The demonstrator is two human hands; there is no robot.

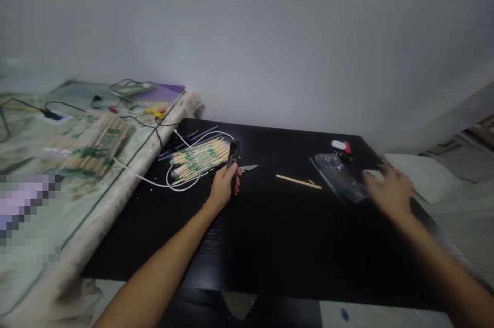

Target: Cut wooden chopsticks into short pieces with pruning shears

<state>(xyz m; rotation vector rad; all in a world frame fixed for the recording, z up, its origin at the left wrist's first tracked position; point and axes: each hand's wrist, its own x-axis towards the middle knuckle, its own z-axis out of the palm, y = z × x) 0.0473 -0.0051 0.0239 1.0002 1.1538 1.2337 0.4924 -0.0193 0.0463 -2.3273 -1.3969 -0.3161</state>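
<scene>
My left hand (224,186) is closed around a black hand tool (233,150) that points up from the fist; its exact kind is not clear. Just behind that hand, a pointed metal blade (249,168) lies on the black table. To its left are bundles of wooden chopsticks (198,160) in clear and green printed wrapping, with a white cable (181,190) looped around them. My right hand (391,189), smeared by motion, is at the table's right side over a small white object (373,175); whether it grips this is unclear. A thin wooden strip (299,182) lies between my hands.
A crumpled clear plastic bag (339,173) lies left of my right hand, with a white and red item (341,146) behind it. A glass-topped table (127,163) adjoins on the left, bearing more wrapped chopsticks (96,142) and cables. A white seat (422,176) stands at right.
</scene>
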